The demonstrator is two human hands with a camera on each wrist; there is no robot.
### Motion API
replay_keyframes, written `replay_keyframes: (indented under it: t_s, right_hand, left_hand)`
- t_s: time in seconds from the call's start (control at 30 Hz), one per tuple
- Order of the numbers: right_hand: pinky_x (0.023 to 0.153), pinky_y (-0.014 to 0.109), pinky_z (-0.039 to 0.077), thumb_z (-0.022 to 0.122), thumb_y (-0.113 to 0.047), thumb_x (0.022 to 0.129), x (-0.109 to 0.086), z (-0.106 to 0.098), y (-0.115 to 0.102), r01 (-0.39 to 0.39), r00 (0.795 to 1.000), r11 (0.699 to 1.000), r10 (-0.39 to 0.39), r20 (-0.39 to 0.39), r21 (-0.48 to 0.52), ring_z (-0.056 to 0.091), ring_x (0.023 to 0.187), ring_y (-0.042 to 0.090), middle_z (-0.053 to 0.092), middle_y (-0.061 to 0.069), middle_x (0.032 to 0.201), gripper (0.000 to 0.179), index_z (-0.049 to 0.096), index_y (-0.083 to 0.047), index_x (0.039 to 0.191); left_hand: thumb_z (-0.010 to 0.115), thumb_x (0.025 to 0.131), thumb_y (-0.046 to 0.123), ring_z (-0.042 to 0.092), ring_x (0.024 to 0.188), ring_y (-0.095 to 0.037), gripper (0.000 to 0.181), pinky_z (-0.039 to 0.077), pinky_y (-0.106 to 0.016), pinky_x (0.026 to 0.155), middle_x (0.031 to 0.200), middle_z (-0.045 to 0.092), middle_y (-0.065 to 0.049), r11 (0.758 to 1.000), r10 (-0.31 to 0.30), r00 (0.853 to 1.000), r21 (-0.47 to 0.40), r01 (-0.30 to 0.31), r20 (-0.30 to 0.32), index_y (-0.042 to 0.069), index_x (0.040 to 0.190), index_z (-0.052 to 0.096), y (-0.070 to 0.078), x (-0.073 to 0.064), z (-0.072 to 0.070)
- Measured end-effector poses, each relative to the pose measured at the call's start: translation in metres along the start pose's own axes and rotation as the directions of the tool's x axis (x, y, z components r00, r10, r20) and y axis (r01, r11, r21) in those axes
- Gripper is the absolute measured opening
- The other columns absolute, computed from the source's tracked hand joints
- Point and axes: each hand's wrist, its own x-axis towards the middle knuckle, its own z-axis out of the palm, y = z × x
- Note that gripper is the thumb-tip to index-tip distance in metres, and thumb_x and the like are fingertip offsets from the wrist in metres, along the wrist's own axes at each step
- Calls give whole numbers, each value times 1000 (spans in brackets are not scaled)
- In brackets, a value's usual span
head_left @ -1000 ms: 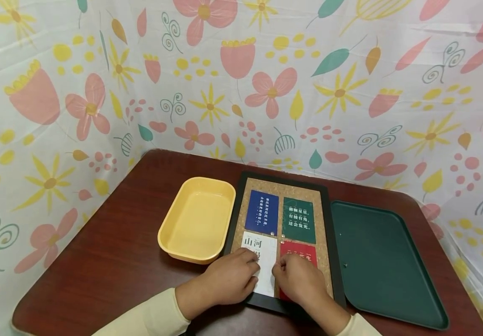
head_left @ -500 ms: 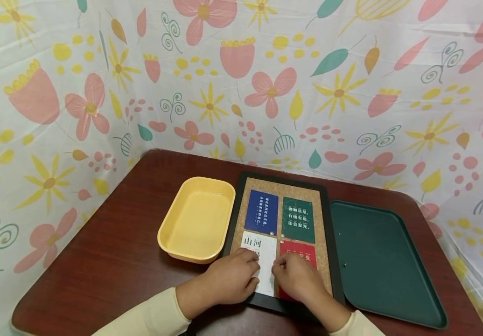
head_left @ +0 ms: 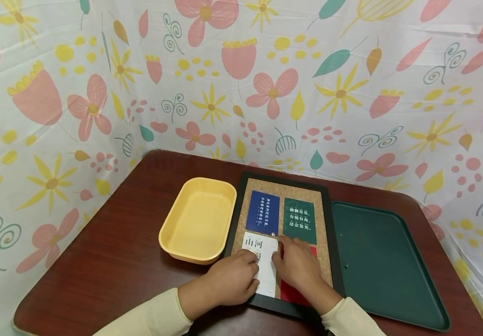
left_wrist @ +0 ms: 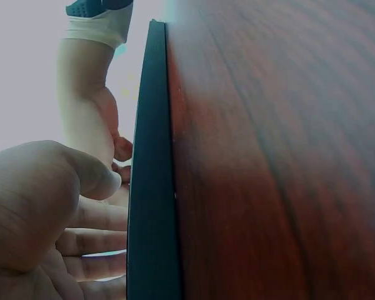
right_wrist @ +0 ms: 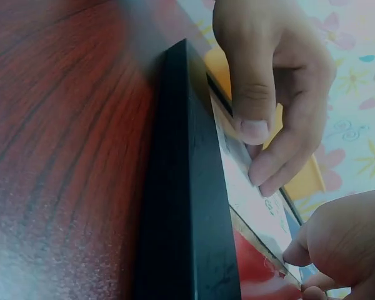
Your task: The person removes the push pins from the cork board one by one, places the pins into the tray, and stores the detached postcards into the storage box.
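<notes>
In the head view, my left hand [head_left: 234,276] rests on the left side of a white card [head_left: 266,266] with Chinese characters. Its fingers look relaxed and nearly straight in the left wrist view. My right hand [head_left: 299,261] is at the white card's upper right corner, thumb and forefinger close together; whether a small pin sits between them is hidden. That hand covers most of a red card [head_left: 293,293]. A blue card [head_left: 263,212] and a green card [head_left: 299,221] lie above on the cork board [head_left: 283,185]. A small clear pin [head_left: 273,234] shows at the blue card's corner.
Left of the black-framed board stands a yellow basin [head_left: 199,221]. To its right lies a dark green tray [head_left: 381,266] with a tiny object [head_left: 346,266] near its left edge. Everything sits on a brown wooden table [head_left: 111,247], with a flowered curtain [head_left: 224,93] behind.
My right hand has moved up along the white card's right edge to its upper corner, now covering the red card's top left. The left hand has stayed in place.
</notes>
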Motion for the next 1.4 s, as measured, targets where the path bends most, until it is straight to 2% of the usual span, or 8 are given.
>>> replay_keyframes:
  t_s: [0.2,0.47,0.6,0.7,0.8,1.0,1.13,1.4]
  right_hand:
    - [65,42,48,66,-20,89,4,3,3,12,1000,1000,-12,-20,10,59,94,34,58,5,82,41,68,1,124]
    - [54,35,42,69,-19,89,6,2,2,-4,998,994,10,-56,112,56,86,26,60,3,88,34,68,-1,118]
    - [48,31,38,69,-15,89,3,-3,-2,7,998,979,5,-60,203,51,67,17,57,-1,82,36,61,-2,122]
    - [44,29,36,68,-12,89,-1,-8,-5,12,999,969,-2,-39,248,47,52,11,57,-2,77,43,55,-1,129]
    - [44,28,37,67,-9,88,-5,-13,-8,-17,1000,952,17,4,307,48,51,11,59,-2,76,48,51,2,132]
    - [48,31,48,66,-3,87,-13,-19,-10,-144,985,884,86,147,445,58,54,15,64,2,76,39,55,7,123]
    - [49,37,55,68,4,85,-18,-19,-10,-213,968,807,96,234,551,62,55,20,63,8,82,44,52,6,126]
    - [52,40,57,68,10,86,-19,-16,-6,-260,957,691,89,277,675,65,61,25,64,14,90,47,50,7,130]
  left_hand:
    - [69,93,29,61,105,-18,20,47,-27,99,110,67,-3,1000,9,1000,8,-9,-10,10,93,74,1,0,1]
    - [68,94,29,61,104,-17,20,47,-27,97,109,66,-3,1000,7,1000,12,-7,-8,10,95,74,2,0,2]
    - [68,94,29,60,104,-17,20,48,-26,96,110,66,-3,1000,-6,1000,6,6,-5,10,94,75,2,1,1]
    - [68,95,29,60,103,-17,20,48,-26,96,110,66,-3,1000,-15,1000,4,15,-8,10,93,75,2,2,1]
    - [68,95,28,60,102,-17,19,48,-26,96,109,66,-2,1000,-21,1000,-5,20,-19,10,92,75,3,2,1]
    - [67,95,26,60,102,-17,18,47,-26,96,107,66,-2,998,-47,998,-46,45,-37,12,87,74,3,2,1]
    - [67,95,26,59,101,-17,18,47,-26,95,106,66,-1,996,-57,998,-63,55,-40,13,84,72,3,2,1]
    - [68,94,28,60,103,-16,18,50,-27,90,107,67,1,993,-91,995,-82,87,-42,17,81,71,0,0,-4]
